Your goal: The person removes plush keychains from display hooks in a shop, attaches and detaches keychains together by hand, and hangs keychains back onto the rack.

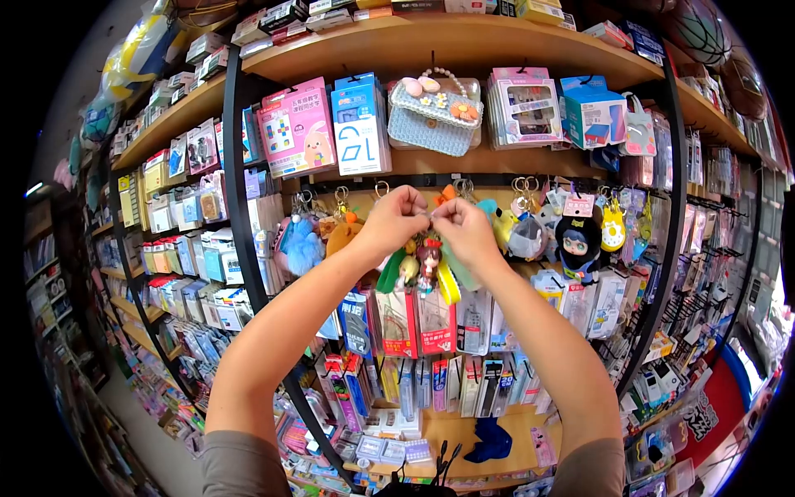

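Shop display: wooden upper shelf [447,41] and crowded hooks, spread above, below and to both sides of the left hand [397,219] and right hand [465,230].
Figurine keychains [429,263]: hanging directly below both sets of fingertips, centred between the wrists; brown-haired and dressed in red on one, with a blond figurine [407,272] just beside it, under the left hand.
Straps: yellow strap [449,286] below the right hand's fingertips, green strap [392,272] beneath the left hand.
Left hand's grip: pinched between thumb and fingers at the top of the keychains; exact part held too small to tell.
Right hand's grip: pinched likewise, nearly touching the left; precise hold hidden behind the fingers.
Arms: both raised and stretched forward, slanting inward from grey-brown sleeves [244,464], with knuckles up and wrists bent toward each other.
Above the hands: crocheted blue handbag [432,124] with flowers and a beaded handle.
Left of the left hand: fluffy blue plush charm [304,247], hung among other keychains.
Right of the right hand: black-hooded doll charm [580,244], next to a yellow charm [613,228].
Below the hands: red-and-clear hanging packs [435,331], and far lower, dark blue cloth [489,441] on a wooden shelf [522,422].
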Motion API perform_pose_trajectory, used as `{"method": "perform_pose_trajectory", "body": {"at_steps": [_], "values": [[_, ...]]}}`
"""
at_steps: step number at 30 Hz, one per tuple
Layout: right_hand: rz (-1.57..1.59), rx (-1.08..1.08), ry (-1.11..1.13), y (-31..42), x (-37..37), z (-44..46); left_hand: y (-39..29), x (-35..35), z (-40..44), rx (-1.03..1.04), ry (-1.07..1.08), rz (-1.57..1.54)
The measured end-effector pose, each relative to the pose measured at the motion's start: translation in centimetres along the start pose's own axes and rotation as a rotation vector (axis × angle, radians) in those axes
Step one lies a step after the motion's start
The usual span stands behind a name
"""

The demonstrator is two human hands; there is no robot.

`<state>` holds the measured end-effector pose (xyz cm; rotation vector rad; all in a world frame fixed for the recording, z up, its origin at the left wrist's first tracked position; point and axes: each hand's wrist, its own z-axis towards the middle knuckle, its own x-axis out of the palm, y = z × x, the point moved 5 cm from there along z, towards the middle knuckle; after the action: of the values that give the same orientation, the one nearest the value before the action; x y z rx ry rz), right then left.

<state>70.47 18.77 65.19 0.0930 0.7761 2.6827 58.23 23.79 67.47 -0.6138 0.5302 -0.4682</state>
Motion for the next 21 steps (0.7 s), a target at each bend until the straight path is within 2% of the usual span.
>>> {"method": "perform_pose_trajectory", "body": {"at_steps": [4, 9, 14, 21], "values": [[-0.122, 0.018, -0.082, -0.1, -0.6, 4.2, 0.4, -1.6, 3.8, -0.005, -0.093, -0.024], [-0.269, -0.009, -0.178, -1.8, -1.1, 8.2, 1.1, -3.1, 7.5, 0.042, -0.173, 0.09], [-0.388, 0.002, -0.231, -1.6, -1.1, 9.2, 1.5, -3.5, 8.9, 0.016, -0.099, 0.039], [-0.479, 0.065, -0.15, -2.7, -1.0, 10.0, 2.9, -3.5, 9.6, -0.085, 0.05, -0.027]]}}
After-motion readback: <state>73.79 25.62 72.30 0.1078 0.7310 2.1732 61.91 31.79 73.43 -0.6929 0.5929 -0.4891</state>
